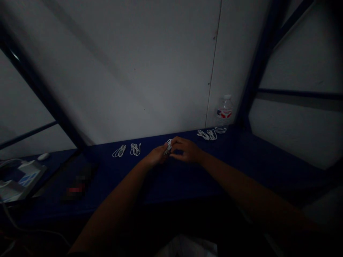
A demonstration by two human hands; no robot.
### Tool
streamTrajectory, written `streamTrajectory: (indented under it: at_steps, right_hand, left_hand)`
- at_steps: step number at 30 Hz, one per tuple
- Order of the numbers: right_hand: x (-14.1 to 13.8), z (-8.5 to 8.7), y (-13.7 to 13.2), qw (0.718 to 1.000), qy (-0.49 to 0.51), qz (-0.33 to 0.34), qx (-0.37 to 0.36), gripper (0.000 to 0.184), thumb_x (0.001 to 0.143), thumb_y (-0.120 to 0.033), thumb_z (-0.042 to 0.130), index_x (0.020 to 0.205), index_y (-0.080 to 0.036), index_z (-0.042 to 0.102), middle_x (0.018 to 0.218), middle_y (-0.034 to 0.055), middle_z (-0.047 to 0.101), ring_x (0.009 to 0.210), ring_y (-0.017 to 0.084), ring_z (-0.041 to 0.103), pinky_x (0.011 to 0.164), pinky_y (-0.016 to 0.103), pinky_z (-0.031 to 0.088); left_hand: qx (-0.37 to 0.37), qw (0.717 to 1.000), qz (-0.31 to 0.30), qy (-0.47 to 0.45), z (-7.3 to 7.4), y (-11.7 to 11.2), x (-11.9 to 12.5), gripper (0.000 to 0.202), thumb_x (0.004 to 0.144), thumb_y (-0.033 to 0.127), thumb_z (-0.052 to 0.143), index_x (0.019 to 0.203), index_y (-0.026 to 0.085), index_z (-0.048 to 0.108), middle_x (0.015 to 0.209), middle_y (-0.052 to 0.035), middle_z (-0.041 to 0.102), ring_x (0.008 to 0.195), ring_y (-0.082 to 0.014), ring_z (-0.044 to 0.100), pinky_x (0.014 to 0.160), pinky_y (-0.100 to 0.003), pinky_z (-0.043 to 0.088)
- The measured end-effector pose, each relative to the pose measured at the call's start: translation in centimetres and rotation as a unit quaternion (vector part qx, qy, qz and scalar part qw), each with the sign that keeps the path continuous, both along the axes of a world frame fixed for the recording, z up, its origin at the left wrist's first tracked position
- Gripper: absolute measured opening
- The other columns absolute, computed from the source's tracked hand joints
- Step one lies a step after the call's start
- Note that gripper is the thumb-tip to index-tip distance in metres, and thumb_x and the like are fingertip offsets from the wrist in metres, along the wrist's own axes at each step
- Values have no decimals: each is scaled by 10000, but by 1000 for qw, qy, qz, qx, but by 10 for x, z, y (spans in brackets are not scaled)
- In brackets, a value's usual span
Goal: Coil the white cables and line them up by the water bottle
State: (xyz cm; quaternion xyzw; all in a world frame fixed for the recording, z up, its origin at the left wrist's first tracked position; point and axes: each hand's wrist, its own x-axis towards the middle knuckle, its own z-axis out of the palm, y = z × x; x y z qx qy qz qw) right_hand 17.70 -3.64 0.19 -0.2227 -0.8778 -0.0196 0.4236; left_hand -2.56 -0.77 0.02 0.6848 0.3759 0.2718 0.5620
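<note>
Both my hands meet over the middle of the dark blue table [187, 178]. My left hand [157, 156] and my right hand [186, 150] are closed together on a small bundle of white cable [168, 145], which shows between the fingertips. Two coiled white cables [119, 151] [135, 149] lie side by side on the table to the left of my hands. A loose pile of white cables [207, 135] lies to the right, near the wall. The scene is dim.
A clear water bottle [224, 114] stands at the back right against the white wall. A dark flat device [77, 184] lies at the left. Further left are a white mouse [43, 156] and a tray-like object [18, 178]. Dark blue frame bars rise on both sides.
</note>
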Motion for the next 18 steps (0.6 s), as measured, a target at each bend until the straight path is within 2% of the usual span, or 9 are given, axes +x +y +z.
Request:
streamTrajectory:
  at_steps: [4, 6, 9, 12, 14, 18]
  right_hand:
    - [9, 2, 3, 997, 74, -35, -13, 212, 817, -343, 689, 992, -229, 654, 1040, 72, 584, 984, 211, 582, 858, 382, 502]
    - [11, 2, 4, 996, 76, -43, -11, 253, 812, -354, 697, 1034, -237, 661, 1079, 78, 582, 1033, 222, 572, 891, 402, 492]
    - [9, -1, 4, 999, 13, -22, -19, 403, 777, -396, 732, 1149, -269, 644, 1217, 85, 560, 1136, 242, 540, 954, 431, 469]
    - [3, -5, 3, 999, -40, -17, -27, 495, 761, -418, 742, 1222, -292, 613, 1282, 83, 545, 1181, 253, 521, 985, 457, 453]
    - [0, -7, 3, 998, -51, -27, -30, 486, 775, -411, 727, 1232, -289, 610, 1282, 84, 551, 1185, 253, 523, 994, 464, 447]
    - [-1, -11, 6, 997, -46, -44, -41, 496, 786, -401, 709, 1250, -262, 601, 1286, 102, 549, 1186, 255, 528, 998, 463, 451]
  left_hand:
    - [136, 986, -31, 95, 0, -1, -4, 590, 866, 707, 378, 820, 152, 575, 654, -3, 504, 571, -119, 426, 546, -242, 333]
    - [187, 972, -46, 137, 0, -2, -5, 587, 890, 676, 363, 872, 147, 616, 734, -26, 572, 656, -141, 488, 617, -250, 377]
    - [215, 958, -78, 172, -3, -1, -4, 612, 926, 640, 309, 1033, 139, 644, 888, -70, 648, 782, -175, 561, 720, -270, 419]
    - [240, 948, -106, 178, -4, 0, -2, 623, 945, 615, 280, 1171, 142, 618, 1016, -98, 666, 893, -195, 592, 795, -282, 430]
    - [244, 943, -106, 200, -4, 0, -2, 637, 950, 611, 259, 1155, 131, 626, 995, -100, 670, 877, -197, 601, 795, -290, 434]
    - [248, 936, -87, 233, -2, -3, -2, 666, 950, 620, 231, 1011, 110, 654, 879, -81, 664, 786, -187, 592, 758, -294, 432]
